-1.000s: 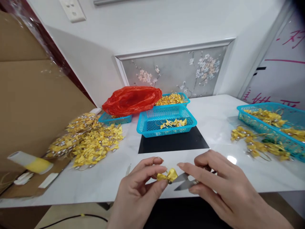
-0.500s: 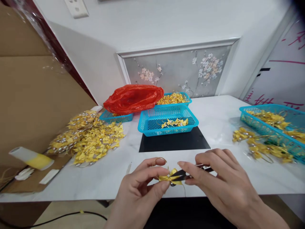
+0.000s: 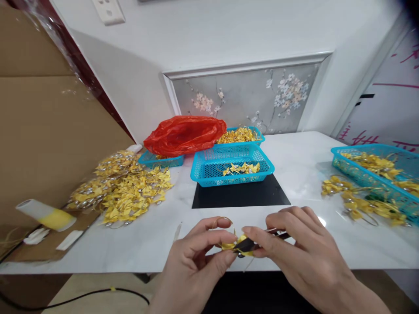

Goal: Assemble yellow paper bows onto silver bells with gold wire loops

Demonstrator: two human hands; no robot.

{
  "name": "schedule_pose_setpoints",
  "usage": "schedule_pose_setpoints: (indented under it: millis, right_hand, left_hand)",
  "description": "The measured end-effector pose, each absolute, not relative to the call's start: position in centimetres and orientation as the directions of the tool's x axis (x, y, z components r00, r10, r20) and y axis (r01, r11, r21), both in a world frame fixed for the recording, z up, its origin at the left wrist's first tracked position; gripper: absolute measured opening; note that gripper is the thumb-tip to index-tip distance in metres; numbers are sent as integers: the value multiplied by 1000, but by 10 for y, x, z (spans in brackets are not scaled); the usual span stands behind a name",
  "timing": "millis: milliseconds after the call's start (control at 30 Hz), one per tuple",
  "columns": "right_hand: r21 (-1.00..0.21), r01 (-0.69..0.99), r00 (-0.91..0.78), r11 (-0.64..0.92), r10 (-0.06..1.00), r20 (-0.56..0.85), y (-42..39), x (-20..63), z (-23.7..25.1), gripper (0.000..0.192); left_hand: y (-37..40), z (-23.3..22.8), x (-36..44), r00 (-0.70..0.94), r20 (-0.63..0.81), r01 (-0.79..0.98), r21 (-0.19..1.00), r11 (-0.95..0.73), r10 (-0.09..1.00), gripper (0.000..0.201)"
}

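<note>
My left hand [image 3: 199, 257] pinches a small yellow ribbon bow [image 3: 238, 244] between thumb and fingertips, just above the near edge of the white table [image 3: 294, 165]. My right hand [image 3: 301, 248] grips small metal snips [image 3: 250, 243], whose blades lie closed against the bow. A thin gold wire loop curls over my left index finger. A loose thread hangs below the bow.
A blue basket [image 3: 209, 168] holding a few bows sits on a black mat [image 3: 240, 196]. Behind are a red plastic bag [image 3: 185, 135] and another basket [image 3: 240, 133]. A pile of yellow bows [image 3: 126, 192] lies left, a blue basket [image 3: 376, 168] right, cardboard [image 3: 42, 144] far left.
The snips were open beside the bow a second ago; they have closed onto it. Both hands have drawn closer together. The view has shifted slightly.
</note>
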State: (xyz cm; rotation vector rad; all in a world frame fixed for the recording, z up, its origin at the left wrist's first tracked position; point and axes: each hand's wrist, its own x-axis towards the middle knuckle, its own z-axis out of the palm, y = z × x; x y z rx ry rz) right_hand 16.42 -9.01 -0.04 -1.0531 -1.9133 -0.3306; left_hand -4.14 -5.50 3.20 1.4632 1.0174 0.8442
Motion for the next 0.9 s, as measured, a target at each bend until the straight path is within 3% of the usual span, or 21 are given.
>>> schedule_pose_setpoints:
  millis: [367,633,900]
  right_hand:
    - [-176,784,-172,595,481,860,-60,168,0,13]
    - [-242,801,-149,547,575,805,-38,185,-4,19]
    - [-219,845,-125,487,578,806,-30,204,-1,19]
  left_hand:
    - [-25,30,-27,366,27,105,992,-71,930,11]
    - [4,30,-8,392,66,89,990,-109,917,11]
    - [20,33,4,362,45,145,984,-104,931,11]
